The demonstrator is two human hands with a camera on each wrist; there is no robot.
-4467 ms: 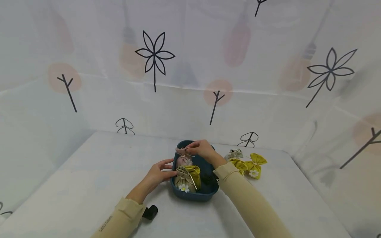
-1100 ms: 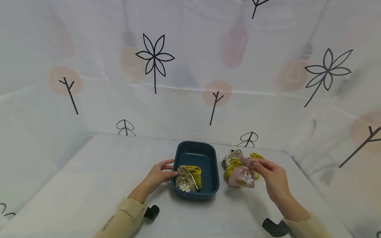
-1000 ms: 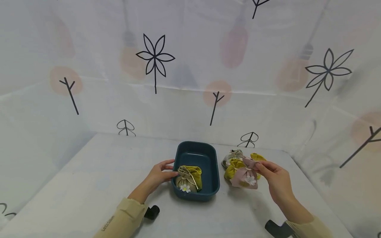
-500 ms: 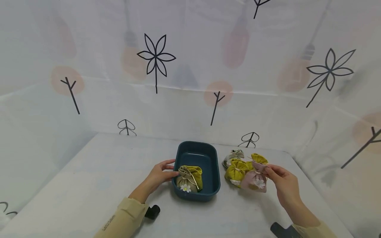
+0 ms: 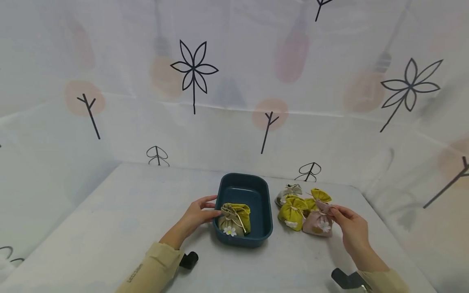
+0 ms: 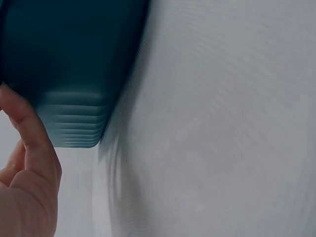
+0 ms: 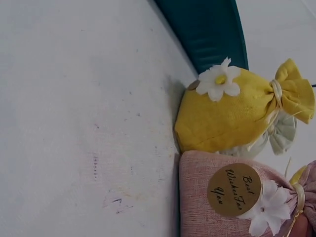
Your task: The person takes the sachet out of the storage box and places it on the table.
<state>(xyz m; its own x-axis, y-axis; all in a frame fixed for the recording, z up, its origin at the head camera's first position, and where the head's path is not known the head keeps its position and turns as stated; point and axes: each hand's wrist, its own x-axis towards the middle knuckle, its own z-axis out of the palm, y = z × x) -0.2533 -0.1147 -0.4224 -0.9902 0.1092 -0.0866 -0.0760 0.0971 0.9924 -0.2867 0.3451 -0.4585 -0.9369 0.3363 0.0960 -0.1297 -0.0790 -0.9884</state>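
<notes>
Head view: your right hand (image 5: 349,226) pinches the gathered top of a pink pouch (image 5: 318,221) between thumb and fingertips, with the pouch resting on the white table (image 5: 110,219) just to the left of that hand. Right wrist view confirms the pink pouch (image 7: 232,197) carries a white flower and a round gold label, and that its base sits on the table surface. Directly left of the pink pouch, and touching it, lies a yellow pouch (image 5: 291,209) with a white flower. Beyond these, farther from your right hand, sit a second yellow pouch (image 5: 318,196) and a grey pouch (image 5: 287,191).

Your left hand (image 5: 196,213) rests against the left wall of a dark teal tub (image 5: 256,191), fingers straight and relaxed, with the thumb along the rim. Left wrist view shows the thumb (image 6: 29,133) lying against the tub's outer corner; it does not show the other fingers. Inside the tub, just right of your left hand's fingertips, a beige pouch (image 5: 228,221) lies against another yellow pouch (image 5: 243,215) at the near end.
</notes>
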